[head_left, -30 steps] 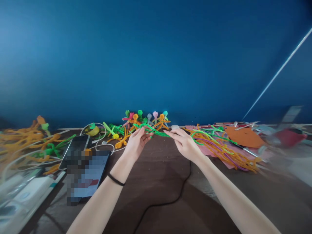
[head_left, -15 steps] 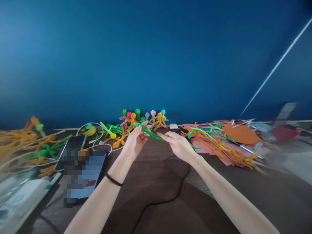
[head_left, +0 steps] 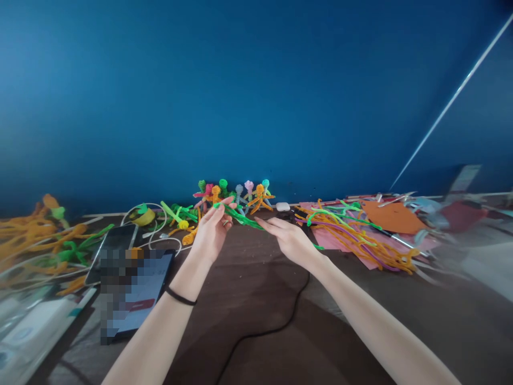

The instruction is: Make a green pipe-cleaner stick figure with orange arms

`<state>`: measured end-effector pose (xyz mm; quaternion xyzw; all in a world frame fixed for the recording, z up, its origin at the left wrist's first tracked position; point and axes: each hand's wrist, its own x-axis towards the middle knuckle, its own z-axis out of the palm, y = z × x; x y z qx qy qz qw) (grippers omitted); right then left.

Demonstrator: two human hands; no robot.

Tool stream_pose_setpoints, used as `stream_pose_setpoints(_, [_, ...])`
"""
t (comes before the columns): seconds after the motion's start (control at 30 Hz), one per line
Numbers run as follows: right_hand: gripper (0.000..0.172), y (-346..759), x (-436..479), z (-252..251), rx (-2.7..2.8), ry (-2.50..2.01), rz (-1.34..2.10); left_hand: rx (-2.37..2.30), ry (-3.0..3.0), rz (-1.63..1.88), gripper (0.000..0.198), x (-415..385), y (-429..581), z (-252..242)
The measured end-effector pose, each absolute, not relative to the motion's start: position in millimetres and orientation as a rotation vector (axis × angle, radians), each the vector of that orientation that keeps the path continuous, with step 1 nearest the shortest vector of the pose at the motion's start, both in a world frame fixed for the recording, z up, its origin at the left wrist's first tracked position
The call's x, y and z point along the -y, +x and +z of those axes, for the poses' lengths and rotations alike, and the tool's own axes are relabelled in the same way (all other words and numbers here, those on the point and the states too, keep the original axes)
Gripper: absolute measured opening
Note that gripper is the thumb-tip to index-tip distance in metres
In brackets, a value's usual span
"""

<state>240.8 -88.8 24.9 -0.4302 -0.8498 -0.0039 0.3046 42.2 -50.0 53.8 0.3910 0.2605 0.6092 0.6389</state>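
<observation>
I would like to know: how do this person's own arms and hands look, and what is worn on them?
The left hand and the right hand wear no gloves. No sleeve shows on either forearm. A thin, dark band goes around the left one; the right one shows none. The nails are too small to describe.
</observation>
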Motion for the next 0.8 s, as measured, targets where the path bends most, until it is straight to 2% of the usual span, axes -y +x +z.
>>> stream_pose_setpoints(0.4, [0.059,240,91,24,2.231,-1.16,0.044,-0.569,0.978,1.471,0.023,46,37,53])
stream_pose_setpoints(0.53, [0.052,240,91,26,2.21,-1.129,0.189,-0.543,0.965,1.437,0.022,45,37,56])
stream_pose_setpoints(0.67, [0.043,244,93,32,2.184,-1.077,0.622,-0.606,0.885,1.485,0.007,43,33,60])
stream_pose_setpoints(0.8, [0.038,250,94,37,2.046,-1.015,1.351,-0.721,0.842,1.49,0.012,42,27,63])
